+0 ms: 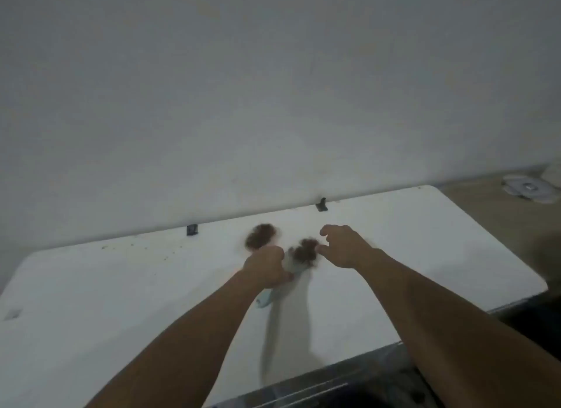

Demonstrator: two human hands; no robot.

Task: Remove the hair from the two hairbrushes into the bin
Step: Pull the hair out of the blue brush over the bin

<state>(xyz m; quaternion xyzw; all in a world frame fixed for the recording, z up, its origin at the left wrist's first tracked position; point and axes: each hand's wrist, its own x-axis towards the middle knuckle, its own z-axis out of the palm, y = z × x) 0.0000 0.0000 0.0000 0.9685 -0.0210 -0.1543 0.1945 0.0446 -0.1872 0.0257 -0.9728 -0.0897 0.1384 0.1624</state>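
Two hairbrushes with brown hair in their bristles are on the white table (121,286). My left hand (265,268) is shut on the light blue handle of the near hairbrush (303,254), whose hairy head sticks out to the right of my fist. The handle's end shows below my wrist. The second hairbrush (260,236) lies just beyond my left hand, its hair-covered head visible. My right hand (343,246) hovers to the right of the near brush's head, fingers curled and apart, fingertips close to the hair. The picture is blurred. No bin is clearly seen.
A white wall rises behind the table. Two small dark clips (321,204) sit at the table's far edge. Small specks lie on the table's far left part. A brown floor with a round white object (528,189) is at the far right. Dark shapes lie below the table's near edge.
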